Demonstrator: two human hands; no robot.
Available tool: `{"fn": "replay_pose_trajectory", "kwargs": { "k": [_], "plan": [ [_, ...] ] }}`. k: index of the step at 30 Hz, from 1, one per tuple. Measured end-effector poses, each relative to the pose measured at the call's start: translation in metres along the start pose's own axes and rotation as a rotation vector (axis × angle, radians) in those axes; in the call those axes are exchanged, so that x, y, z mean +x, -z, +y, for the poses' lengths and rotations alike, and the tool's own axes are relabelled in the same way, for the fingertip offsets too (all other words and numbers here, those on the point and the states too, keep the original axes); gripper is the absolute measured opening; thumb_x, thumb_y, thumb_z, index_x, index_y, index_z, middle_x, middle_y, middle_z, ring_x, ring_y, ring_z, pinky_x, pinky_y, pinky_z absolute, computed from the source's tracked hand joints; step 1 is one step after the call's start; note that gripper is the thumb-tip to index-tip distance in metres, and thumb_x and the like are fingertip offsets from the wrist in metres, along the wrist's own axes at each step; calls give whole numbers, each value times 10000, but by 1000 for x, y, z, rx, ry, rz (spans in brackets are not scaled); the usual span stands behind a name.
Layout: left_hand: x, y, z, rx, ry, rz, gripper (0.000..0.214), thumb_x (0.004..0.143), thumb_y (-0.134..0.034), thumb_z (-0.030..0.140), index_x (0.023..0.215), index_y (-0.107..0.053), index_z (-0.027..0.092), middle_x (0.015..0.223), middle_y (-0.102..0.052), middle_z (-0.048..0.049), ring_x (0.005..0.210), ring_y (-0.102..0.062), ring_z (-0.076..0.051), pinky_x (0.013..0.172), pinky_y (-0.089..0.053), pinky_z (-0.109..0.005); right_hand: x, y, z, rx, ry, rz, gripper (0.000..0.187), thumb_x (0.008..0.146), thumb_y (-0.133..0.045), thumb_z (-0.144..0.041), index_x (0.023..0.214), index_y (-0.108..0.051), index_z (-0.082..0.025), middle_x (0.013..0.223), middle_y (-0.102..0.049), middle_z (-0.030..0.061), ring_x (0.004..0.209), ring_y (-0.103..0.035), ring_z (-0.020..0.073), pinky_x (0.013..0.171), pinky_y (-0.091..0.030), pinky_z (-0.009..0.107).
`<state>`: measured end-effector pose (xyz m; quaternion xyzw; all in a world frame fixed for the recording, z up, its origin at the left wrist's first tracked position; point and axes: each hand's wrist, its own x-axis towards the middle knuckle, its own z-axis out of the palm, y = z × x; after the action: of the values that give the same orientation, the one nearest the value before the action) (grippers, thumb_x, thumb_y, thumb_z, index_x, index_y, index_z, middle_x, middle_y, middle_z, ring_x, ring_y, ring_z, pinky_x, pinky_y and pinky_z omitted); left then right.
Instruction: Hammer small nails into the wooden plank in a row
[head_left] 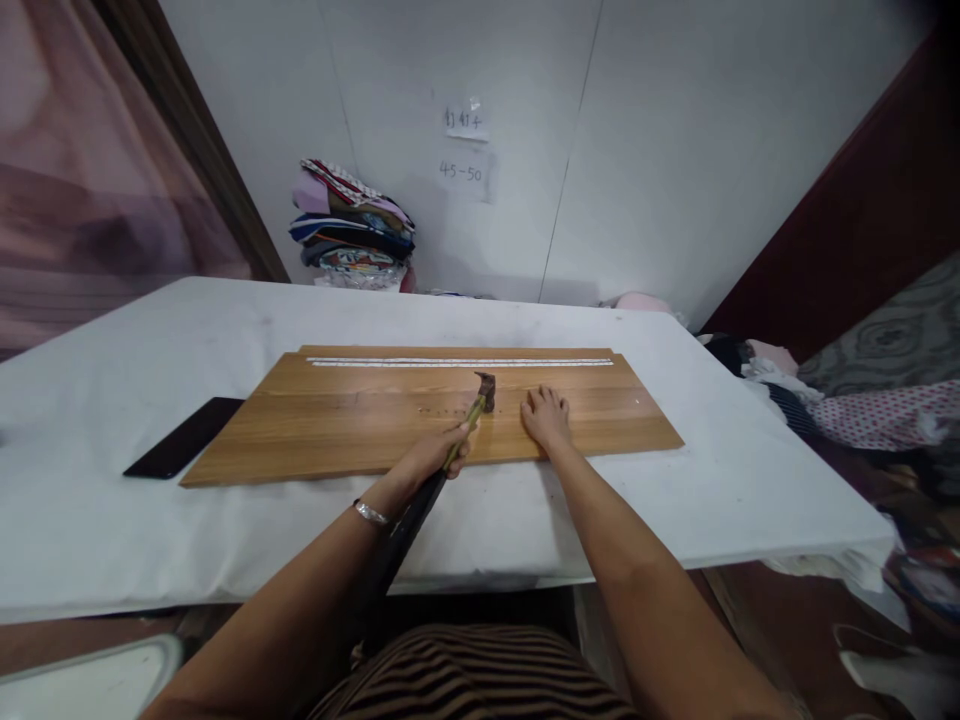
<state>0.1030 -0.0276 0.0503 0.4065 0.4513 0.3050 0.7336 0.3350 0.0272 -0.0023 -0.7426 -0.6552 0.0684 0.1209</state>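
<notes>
My left hand (pixel 439 450) grips the handle of a claw hammer (pixel 486 390), its head just above or against a wooden board (pixel 360 400); I cannot tell whether they touch. A row of small dark specks (pixel 450 411), perhaps nails, runs along the board by the hammer head. My right hand (pixel 547 415) rests palm down on the board to the right of the hammer, fingers apart and slightly bent, with nothing visible in it. Along the board's far edge lie two thin white strips (pixel 450 362).
The board lies on a table covered with a white cloth (pixel 750 500). A flat black object (pixel 184 437) sits at the board's left end. Folded fabrics (pixel 352 225) are stacked against the wall behind. Paper notes (pixel 465 170) hang on the wall. More cloth (pixel 877 415) is piled at right.
</notes>
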Motion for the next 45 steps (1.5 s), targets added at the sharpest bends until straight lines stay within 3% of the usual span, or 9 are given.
{"fn": "replay_pose_trajectory", "kwargs": {
  "k": [37,45],
  "plan": [
    [2,0,-1,-16,24,26,478,808,-671,500,1108,-515,162,570,-465,83,367,-364,-53,373,-254,-194,-1,1,-1,17,4,24,467,978,-337,-375,1346,-567,-202,1522,-444,118,1390,-342,280,1133,-199,491],
    [-3,-1,4,-44,-24,-21,499,798,-693,487,1132,-523,158,594,-482,73,379,-379,-49,380,-246,-195,-1,1,0,23,-2,17,461,982,-342,-385,1346,-565,-213,1529,-433,117,1401,-327,272,1138,-182,491]
  ]
}}
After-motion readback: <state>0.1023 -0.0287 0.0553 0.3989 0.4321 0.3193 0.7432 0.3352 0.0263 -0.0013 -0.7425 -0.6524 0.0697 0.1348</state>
